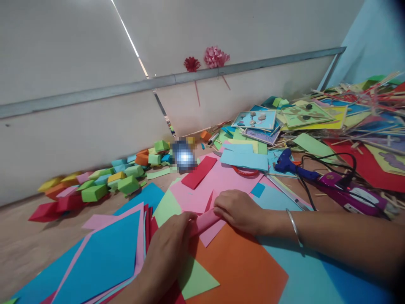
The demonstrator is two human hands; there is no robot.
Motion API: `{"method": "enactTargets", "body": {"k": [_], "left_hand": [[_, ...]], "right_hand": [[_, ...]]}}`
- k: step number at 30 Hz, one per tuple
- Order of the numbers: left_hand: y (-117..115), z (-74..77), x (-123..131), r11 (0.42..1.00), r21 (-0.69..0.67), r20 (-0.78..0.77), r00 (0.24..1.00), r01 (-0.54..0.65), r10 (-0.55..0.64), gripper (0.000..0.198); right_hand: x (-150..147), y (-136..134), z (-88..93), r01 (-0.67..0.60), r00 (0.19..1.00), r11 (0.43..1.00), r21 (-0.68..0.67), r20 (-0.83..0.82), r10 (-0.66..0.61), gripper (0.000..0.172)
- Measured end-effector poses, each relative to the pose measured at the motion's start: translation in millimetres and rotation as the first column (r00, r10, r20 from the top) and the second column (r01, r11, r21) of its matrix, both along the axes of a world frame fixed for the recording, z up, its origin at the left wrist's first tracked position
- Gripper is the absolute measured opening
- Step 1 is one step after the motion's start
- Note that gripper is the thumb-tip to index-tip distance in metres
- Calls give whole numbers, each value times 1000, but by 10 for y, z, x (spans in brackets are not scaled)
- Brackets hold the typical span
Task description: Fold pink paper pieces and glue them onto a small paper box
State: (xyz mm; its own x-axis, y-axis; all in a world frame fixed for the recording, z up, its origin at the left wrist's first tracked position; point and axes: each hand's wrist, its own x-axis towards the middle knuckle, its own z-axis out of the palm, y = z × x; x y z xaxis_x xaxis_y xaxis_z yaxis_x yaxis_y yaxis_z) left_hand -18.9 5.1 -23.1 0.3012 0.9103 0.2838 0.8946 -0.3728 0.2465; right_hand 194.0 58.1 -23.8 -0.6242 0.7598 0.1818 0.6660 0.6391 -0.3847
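Between my two hands a pink paper strip [204, 222] is held, folded or bent lengthwise. My left hand [171, 236] grips its near left end, and my right hand [237, 209] pinches the far right end, with a silver bangle on that wrist. Beneath them lie an orange sheet [240, 266], a light green sheet [198, 280] and large pink paper [218, 177]. A red paper strip [199, 173] rests just beyond my hands. The fingertips' undersides are hidden.
Stacked coloured sheets [104, 253] lie at the left, with folded paper boxes [95, 192] behind. Scissors with a red handle [246, 172] sit under light blue strips [243, 159]. A blue glue gun [294, 166] and purple power strip [351, 192] with black cables occupy the right.
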Motion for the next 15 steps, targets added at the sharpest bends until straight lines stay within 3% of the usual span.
{"method": "enactTargets", "body": {"k": [6, 15], "left_hand": [[11, 51, 12, 998, -52, -11, 1000, -24, 23, 32], [57, 20, -29, 976, -197, 65, 993, -88, 103, 24]], "right_hand": [[-29, -11, 29, 43, 998, 998, -52, 55, -40, 21], [-54, -61, 84, 60, 989, 998, 0, 137, -59, 25]]}}
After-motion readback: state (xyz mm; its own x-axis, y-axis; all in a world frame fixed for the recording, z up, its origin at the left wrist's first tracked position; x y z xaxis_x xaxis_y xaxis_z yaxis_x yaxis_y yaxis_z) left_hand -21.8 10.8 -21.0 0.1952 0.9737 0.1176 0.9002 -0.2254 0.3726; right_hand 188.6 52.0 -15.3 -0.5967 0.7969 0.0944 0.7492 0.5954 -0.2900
